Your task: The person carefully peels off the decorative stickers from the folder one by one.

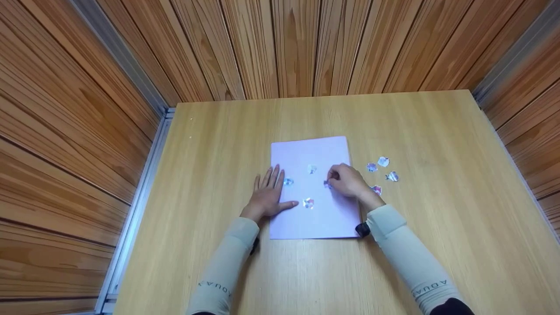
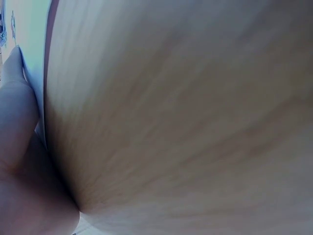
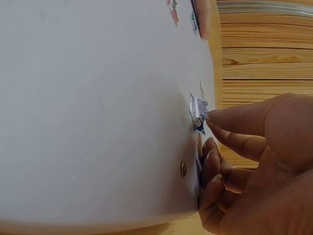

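Note:
A pale purple sheet or folder [image 1: 323, 223] lies on the table with several small stickers on it. The left hand [image 1: 267, 197] rests flat with spread fingers on its left edge, beside a blue sticker [image 1: 288, 181]. Near the right edge, the right hand [image 1: 350, 181] pinches a purple sticker [image 1: 327, 184] between thumb and index finger, at the surface. In the right wrist view, this sticker [image 3: 199, 110] stands at the fingertips of the right hand [image 3: 264, 161]. Another sticker [image 1: 308, 203] lies lower on the sheet, and a pale one [image 1: 311, 169] higher up.
Right of the sheet, several loose stickers lie on the wooden table [image 1: 210, 153], among them a round one [image 1: 372, 167], a pale one [image 1: 383, 161] and a fish-like one [image 1: 393, 176]. One more [image 1: 376, 190] is partly behind the right wrist. Wooden panels stand around the table.

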`<state>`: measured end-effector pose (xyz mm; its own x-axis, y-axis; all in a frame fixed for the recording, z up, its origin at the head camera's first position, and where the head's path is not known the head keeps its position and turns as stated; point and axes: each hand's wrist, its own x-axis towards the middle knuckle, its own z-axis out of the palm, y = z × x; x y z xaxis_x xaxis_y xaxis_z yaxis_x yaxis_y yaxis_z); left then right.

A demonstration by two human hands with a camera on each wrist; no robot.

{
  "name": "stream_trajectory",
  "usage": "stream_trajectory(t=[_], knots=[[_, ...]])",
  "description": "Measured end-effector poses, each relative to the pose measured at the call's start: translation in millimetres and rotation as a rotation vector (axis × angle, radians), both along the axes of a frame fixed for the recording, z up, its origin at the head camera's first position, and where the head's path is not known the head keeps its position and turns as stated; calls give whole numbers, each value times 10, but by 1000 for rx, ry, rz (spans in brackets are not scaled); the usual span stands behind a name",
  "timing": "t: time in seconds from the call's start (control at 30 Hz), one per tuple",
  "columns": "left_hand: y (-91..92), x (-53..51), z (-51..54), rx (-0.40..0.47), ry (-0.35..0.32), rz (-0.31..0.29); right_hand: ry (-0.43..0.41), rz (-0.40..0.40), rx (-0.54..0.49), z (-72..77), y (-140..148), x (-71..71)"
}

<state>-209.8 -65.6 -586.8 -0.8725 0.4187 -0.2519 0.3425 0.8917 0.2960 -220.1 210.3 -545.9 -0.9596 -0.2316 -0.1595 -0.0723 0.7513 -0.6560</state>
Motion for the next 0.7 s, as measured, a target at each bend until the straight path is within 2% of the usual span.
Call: stream_trajectory(t=[0.27,0.53,0.7], knots=[[1,4,10,-6,4,-4,-21,9,-36,2,28,3],[-3,-2,9,1,4,-7,-43,1,-151,32,75,-1],[-6,-1,12,9,3,-9,-47,-5,-170,42,94,2]])
